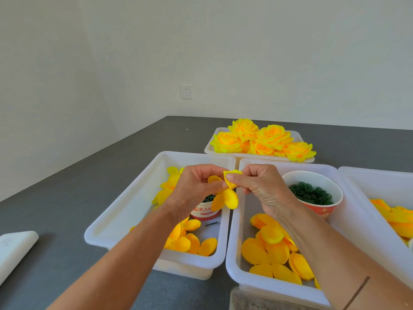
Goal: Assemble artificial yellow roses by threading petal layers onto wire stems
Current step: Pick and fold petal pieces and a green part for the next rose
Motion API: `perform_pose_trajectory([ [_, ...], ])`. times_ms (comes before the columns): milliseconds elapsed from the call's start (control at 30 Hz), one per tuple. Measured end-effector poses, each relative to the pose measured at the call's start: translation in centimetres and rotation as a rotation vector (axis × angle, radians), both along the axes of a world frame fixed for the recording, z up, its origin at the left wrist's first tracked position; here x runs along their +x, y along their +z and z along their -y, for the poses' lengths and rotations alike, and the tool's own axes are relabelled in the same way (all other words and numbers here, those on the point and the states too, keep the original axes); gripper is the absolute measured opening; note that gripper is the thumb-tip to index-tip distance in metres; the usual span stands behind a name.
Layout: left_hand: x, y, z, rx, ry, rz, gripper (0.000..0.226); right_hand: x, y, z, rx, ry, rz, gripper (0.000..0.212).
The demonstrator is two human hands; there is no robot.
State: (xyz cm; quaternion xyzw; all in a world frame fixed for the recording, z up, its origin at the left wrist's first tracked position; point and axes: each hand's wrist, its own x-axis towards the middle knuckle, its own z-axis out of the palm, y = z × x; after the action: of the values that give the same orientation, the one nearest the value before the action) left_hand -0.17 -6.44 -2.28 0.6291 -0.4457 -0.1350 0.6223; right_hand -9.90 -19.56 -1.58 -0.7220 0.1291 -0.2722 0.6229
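The petal layer is showing as a yellow-orange fabric piece with several rounded lobes, bright yellow at the edges and deeper orange toward the middle. It is hanging in the air above the seam between the left tray and the middle tray, with its upper lobe folded or curled near the fingertips and two broad lobes drooping downward, so its long axis is running roughly top to bottom, tilted slightly to the left at the lower end.

The left hand is curling its fingers and thumb around the left side of the layer, its grip pinching the fabric. The right hand is pinching the upper lobe between thumb and forefinger, the other fingers bent in. Whether a wire stem is passing through the layer cannot be told, since the fingers are covering its centre.

Below the layer, inside the left tray, a small red-and-white cup is sitting partly hidden, with loose petals lying nearer the person. To the right of the layer, in the middle tray, a cup of dark green rings is standing, with more petal pieces heaped nearer the person. Beyond the layer, a far tray on the dark worktop is holding finished yellow roses.
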Motion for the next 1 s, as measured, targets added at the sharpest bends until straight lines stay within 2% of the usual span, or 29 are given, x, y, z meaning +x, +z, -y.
perform_pose_trajectory([
  [167, -0.33, 0.26, -0.13, -0.059, -0.109, -0.106, 0.022, -0.02, 0.06, 0.13, 0.120, 0.007, -0.054, 0.022],
  [300, -0.24, 0.40, -0.18, -0.075, -0.038, -0.129, 0.012, 0.01, 0.29, 0.06, 0.309, 0.143, -0.054, 0.007],
  [367, -0.23, 0.43, -0.19, -0.082, 0.006, -0.117, 0.008, -0.02, 0.50, 0.12, 0.354, 0.158, -0.072, 0.007],
  [567, -0.38, 0.51, -0.12, -0.064, 0.053, -0.090, 0.010, -0.34, 0.76, 0.22, 0.255, 0.075, -0.173, 0.006],
  [700, -0.55, 0.37, 0.01, -0.013, 0.040, -0.091, 0.029, -0.39, 0.86, 0.22, 0.207, 0.057, -0.144, 0.005],
  [867, -0.48, 0.10, 0.09, 0.081, 0.048, -0.092, 0.007, -0.49, 0.63, -0.12, 0.061, 0.048, -0.077, 0.008],
  [1000, -0.33, -0.01, 0.25, 0.067, 0.125, -0.037, 0.007, -0.46, 0.63, -0.32, 0.107, 0.005, -0.071, 0.018],
])
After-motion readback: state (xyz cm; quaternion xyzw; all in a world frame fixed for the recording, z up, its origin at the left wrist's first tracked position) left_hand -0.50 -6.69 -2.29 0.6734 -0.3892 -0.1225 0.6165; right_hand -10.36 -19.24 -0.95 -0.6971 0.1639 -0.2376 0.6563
